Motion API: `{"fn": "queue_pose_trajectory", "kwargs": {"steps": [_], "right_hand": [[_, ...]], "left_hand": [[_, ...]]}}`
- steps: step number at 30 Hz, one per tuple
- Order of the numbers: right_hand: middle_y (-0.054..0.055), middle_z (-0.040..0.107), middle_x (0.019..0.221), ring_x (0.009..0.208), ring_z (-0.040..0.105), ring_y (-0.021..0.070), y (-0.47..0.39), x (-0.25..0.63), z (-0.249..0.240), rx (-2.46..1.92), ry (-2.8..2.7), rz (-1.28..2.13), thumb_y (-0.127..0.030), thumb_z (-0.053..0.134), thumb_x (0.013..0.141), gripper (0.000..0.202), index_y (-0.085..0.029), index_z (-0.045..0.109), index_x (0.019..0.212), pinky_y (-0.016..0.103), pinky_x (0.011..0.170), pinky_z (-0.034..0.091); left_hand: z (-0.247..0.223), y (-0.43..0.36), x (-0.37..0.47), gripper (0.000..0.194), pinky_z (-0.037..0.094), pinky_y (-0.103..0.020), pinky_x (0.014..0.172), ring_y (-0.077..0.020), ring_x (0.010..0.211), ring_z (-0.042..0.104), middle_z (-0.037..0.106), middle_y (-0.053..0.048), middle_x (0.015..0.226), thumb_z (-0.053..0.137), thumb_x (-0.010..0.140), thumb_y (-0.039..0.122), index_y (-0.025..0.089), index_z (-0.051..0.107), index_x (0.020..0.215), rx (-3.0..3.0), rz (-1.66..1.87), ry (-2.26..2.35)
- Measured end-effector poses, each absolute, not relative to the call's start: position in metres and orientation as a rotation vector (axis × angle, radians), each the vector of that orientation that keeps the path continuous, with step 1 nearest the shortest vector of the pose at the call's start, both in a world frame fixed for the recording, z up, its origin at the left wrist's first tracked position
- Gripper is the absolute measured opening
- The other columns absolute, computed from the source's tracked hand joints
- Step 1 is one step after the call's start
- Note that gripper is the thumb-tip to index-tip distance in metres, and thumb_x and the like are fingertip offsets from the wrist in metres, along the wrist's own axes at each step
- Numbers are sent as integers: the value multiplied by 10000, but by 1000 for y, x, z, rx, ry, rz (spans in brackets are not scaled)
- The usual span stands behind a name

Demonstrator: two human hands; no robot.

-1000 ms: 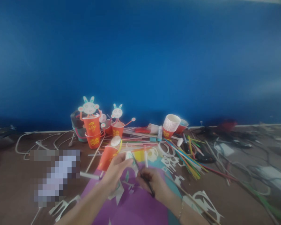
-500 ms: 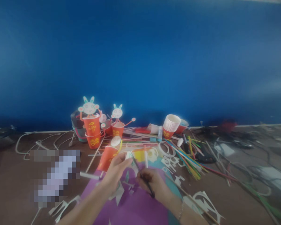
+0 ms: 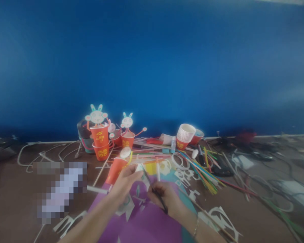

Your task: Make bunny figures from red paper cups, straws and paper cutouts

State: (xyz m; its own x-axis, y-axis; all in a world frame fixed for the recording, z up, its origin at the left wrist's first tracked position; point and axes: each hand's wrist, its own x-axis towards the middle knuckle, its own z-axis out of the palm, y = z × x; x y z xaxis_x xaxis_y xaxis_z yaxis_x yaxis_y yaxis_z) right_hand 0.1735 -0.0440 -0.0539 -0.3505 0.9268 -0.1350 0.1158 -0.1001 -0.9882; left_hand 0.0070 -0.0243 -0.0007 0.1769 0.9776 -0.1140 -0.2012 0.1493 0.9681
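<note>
In the middle of the head view, my left hand (image 3: 126,180) pinches a small piece of white paper (image 3: 139,168) with green marks. My right hand (image 3: 164,197) is closed around a pair of dark scissors (image 3: 155,190), whose blades point up and left to the edge of that paper. Under both hands lies a purple sheet (image 3: 147,226). A white paper scrap (image 3: 128,206) with a pointed end rests on it below my left wrist, and a small leaf-shaped cutout (image 3: 138,189) lies between the hands. A tilted orange paper cup (image 3: 114,172) stands just left of my left hand.
Rabbit figures sit in orange cups (image 3: 101,150) at the back left. A stack of white-rimmed cups (image 3: 185,135), a tape roll (image 3: 179,161) and coloured strips (image 3: 205,177) are at the right. Paper offcuts (image 3: 220,219), a stick (image 3: 210,216) and cables (image 3: 266,189) spread further right.
Almost nothing differs. The white scrap under my left wrist shows slightly shifted to the left; both hands keep their hold and place.
</note>
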Motion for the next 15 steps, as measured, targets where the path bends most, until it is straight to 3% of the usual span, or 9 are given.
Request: {"fn": "queue_pose_trajectory", "kwargs": {"steps": [5,15], "right_hand": [[-52,410,514,474,318,82,-44,172,-50,-1166,-1480,1516,-529,725,637,381,-198,537,611,213,444,250],[-68,389,471,417,269,65,-44,172,-56,-1199,-1470,1567,-557,725,630,406,-193,545,640,207,391,196]], "left_hand": [[-5,-23,6,149,439,-262,709,-176,725,597,678,-33,739,688,721,307,166,678,767,1022,1095,1013],[-6,-22,5,156,423,-253,670,-157,676,564,640,-15,663,700,712,303,172,630,665,1015,1086,969]]}}
